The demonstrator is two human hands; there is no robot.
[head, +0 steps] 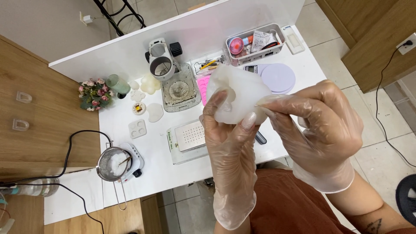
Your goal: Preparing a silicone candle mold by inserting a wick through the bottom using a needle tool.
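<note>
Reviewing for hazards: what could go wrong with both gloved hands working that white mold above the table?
1. The white mold is held in the air by the left hand and right hand; a slip could drop it onto the digital scale.
2. The small pot on the hot plate sits near the table edge, handle overhanging, easy to knock.

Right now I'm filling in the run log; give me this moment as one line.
left hand: grips white mould | right hand: pinches its edge | both gloved | held above white table
</note>
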